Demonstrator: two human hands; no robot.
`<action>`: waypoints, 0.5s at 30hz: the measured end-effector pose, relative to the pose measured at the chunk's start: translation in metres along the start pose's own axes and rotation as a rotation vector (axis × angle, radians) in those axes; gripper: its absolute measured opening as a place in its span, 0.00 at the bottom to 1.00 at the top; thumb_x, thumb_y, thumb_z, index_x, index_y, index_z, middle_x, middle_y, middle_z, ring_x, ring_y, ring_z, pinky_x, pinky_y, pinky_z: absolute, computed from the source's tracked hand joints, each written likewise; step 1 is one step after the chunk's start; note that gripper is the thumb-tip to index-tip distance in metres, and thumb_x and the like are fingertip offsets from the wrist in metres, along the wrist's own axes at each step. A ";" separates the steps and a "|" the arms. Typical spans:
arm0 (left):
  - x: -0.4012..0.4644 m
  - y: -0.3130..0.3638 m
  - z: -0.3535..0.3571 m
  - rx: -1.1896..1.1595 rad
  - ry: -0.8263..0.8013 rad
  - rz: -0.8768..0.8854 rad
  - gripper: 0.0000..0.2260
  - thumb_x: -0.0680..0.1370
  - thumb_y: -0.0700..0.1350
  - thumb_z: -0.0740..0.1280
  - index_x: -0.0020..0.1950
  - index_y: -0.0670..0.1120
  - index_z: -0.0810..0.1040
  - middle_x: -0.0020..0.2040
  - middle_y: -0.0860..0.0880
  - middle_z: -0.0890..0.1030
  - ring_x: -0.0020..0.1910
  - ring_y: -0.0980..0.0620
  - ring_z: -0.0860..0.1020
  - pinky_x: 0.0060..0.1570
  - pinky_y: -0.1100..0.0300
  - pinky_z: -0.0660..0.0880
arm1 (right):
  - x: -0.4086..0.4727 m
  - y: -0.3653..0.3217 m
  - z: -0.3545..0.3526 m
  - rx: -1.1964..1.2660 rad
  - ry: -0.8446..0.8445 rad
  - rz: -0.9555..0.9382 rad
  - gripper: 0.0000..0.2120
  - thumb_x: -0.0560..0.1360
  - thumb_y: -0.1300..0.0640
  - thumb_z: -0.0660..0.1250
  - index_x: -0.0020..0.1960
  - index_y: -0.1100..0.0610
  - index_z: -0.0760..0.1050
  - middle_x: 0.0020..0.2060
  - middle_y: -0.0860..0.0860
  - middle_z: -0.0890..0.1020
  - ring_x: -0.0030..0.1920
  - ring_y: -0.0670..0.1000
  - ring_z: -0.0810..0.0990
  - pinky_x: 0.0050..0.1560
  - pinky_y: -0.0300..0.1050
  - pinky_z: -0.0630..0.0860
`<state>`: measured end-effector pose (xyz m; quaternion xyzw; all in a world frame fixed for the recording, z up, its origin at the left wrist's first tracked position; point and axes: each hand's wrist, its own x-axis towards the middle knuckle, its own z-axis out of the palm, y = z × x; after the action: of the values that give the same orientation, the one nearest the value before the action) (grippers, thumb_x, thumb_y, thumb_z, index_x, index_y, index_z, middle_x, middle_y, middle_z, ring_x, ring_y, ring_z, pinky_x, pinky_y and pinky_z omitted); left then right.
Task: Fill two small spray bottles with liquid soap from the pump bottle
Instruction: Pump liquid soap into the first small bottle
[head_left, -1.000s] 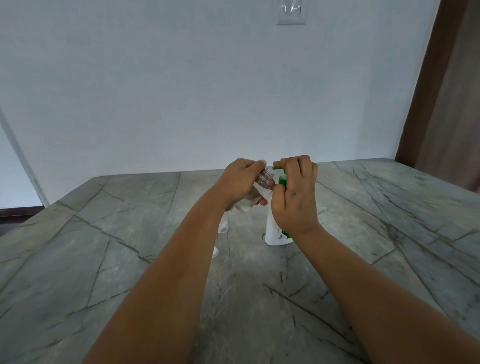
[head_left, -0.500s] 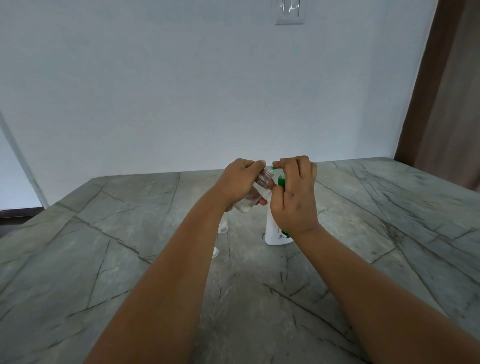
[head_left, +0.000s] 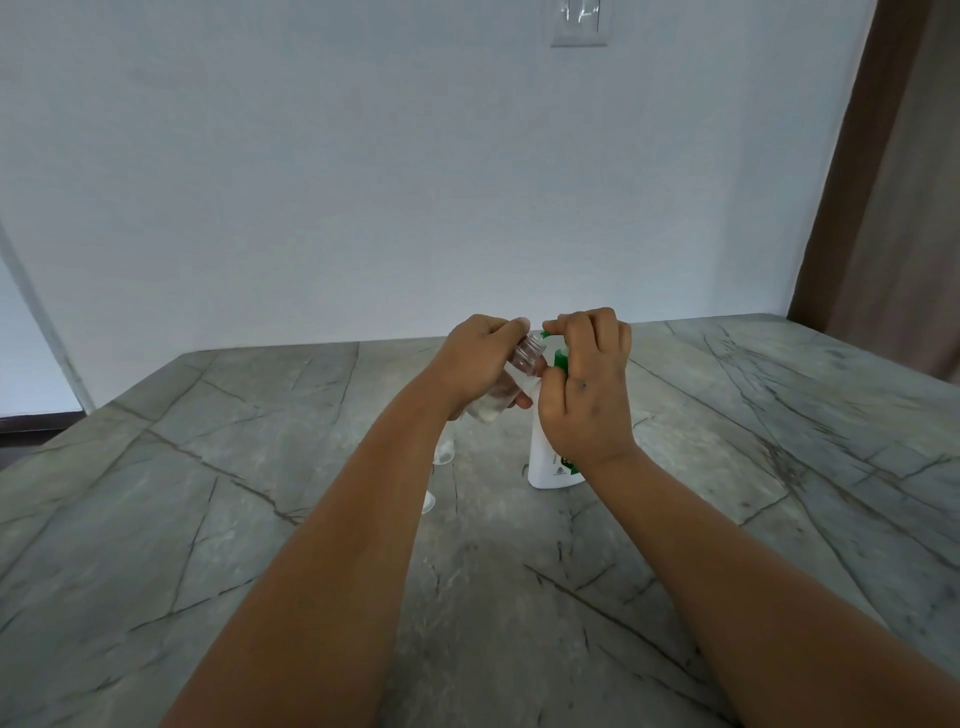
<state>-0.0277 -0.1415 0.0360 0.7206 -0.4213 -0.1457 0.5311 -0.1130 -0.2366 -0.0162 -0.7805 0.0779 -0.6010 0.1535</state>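
Head view shows the left hand (head_left: 475, 364) gripping a tilted small spray bottle (head_left: 511, 379), its open neck at the green nozzle of the pump bottle (head_left: 551, 457), which stands mid-desk (head_left: 208, 519); the right hand (head_left: 587, 384) curls over the pump. Filling appears underway; next, press down steadily, neck aligned.

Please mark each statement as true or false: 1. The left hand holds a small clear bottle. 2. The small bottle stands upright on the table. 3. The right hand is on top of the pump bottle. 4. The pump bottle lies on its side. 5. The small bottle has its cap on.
1. True: the left hand grips the small bottle.
2. False: it is held tilted, in the air, its mouth toward the pump.
3. True: the right hand rests on the pump bottle.
4. False: it stands upright on the table.
5. False: its threaded neck is open.
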 end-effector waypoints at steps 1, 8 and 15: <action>0.000 0.000 0.000 -0.005 0.000 0.000 0.19 0.84 0.49 0.58 0.40 0.41 0.79 0.37 0.48 0.85 0.32 0.39 0.83 0.44 0.50 0.80 | 0.000 0.000 0.000 0.003 0.000 0.003 0.16 0.66 0.63 0.53 0.51 0.62 0.73 0.49 0.56 0.72 0.49 0.50 0.65 0.49 0.40 0.63; 0.000 0.001 0.000 -0.008 -0.008 -0.003 0.19 0.84 0.49 0.58 0.41 0.39 0.79 0.39 0.46 0.86 0.32 0.38 0.84 0.42 0.50 0.80 | 0.002 0.000 0.000 0.026 0.018 0.007 0.15 0.66 0.62 0.52 0.47 0.62 0.73 0.47 0.54 0.73 0.48 0.52 0.66 0.46 0.38 0.62; -0.001 0.001 0.001 -0.005 0.000 -0.009 0.19 0.84 0.49 0.58 0.41 0.41 0.79 0.38 0.48 0.86 0.32 0.39 0.84 0.46 0.48 0.81 | 0.000 -0.001 -0.001 0.013 -0.004 0.013 0.17 0.67 0.61 0.52 0.51 0.63 0.73 0.49 0.56 0.73 0.49 0.53 0.68 0.48 0.40 0.64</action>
<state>-0.0289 -0.1415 0.0363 0.7209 -0.4180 -0.1492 0.5322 -0.1141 -0.2364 -0.0154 -0.7802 0.0789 -0.5988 0.1629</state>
